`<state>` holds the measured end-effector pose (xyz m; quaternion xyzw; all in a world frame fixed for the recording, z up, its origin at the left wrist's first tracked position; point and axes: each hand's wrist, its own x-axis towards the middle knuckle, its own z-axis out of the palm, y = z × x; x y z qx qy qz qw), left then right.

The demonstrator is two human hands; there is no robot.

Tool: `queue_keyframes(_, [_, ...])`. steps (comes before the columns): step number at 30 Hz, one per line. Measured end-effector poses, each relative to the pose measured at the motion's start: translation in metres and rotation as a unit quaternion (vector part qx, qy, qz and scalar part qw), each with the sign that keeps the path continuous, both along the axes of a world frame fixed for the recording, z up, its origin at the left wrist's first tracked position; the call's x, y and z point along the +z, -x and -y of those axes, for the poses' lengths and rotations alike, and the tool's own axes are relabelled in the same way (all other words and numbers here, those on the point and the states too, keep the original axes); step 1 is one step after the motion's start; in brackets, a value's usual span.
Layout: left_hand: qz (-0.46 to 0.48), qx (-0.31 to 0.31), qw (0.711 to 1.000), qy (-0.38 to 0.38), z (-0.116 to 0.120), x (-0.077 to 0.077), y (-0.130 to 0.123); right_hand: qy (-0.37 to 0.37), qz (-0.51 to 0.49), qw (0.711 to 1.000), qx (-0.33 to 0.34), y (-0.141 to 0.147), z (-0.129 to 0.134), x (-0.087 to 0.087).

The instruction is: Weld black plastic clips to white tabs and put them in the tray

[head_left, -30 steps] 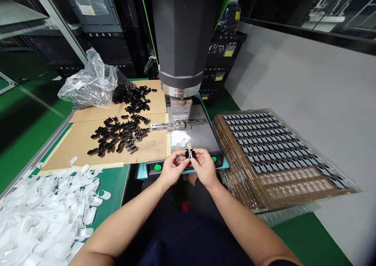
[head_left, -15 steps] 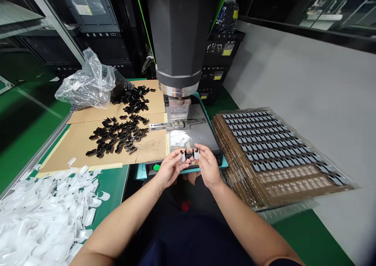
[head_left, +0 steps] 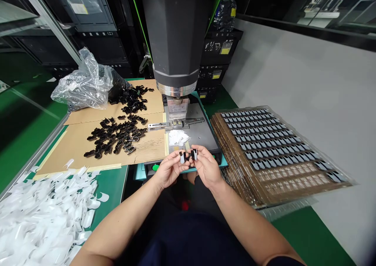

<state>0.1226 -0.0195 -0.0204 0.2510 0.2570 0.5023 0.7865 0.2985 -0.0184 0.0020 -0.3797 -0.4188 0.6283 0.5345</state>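
My left hand [head_left: 169, 169] pinches a small black-and-white part [head_left: 182, 157] between thumb and fingers. A similar black-and-white part [head_left: 194, 154] is held in my right hand [head_left: 208, 168], close beside the first. Both hands are raised over the front edge of the machine's grey base plate [head_left: 201, 135]. Just beyond them on that plate lies a small pile of white pieces [head_left: 178, 137]. Behind the pile is a metal fixture [head_left: 177, 123], under the press head [head_left: 176, 78].
Black parts [head_left: 116, 137] are spread on cardboard [head_left: 70, 141] at the left, near a plastic bag [head_left: 85, 86]. White pieces [head_left: 44, 215] heap at the lower left. On the right, stacked trays [head_left: 273, 148] carry rows of finished-looking parts. Black crates [head_left: 216, 72] stand behind.
The two small parts have turned in my fingers, so more of their black sides shows. Both hands remain in nearly the same place. The view has shifted slightly.
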Motion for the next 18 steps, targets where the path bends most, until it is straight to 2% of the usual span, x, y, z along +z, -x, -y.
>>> queue_keyframes(4, [-0.033,0.028,0.999,-0.019,0.000,0.001,-0.002,-0.026,0.022,0.999,-0.024,-0.001,0.000,-0.007])
queue_keyframes(6, [-0.063,0.046,0.997,-0.024,-0.001,0.000,-0.003,-0.067,0.091,0.992,-0.046,-0.002,0.002,-0.011])
queue_keyframes(9, [-0.106,0.055,0.992,-0.029,0.000,-0.003,-0.005,-0.126,0.233,0.962,-0.064,-0.004,0.005,-0.012])
queue_keyframes(11, [-0.125,0.056,0.990,-0.037,0.001,-0.005,-0.007,-0.149,0.287,0.944,-0.064,-0.004,0.007,-0.010])
queue_keyframes(18, [-0.153,0.059,0.984,-0.064,0.003,-0.006,-0.010,-0.181,0.318,0.929,-0.061,-0.003,0.006,-0.005])
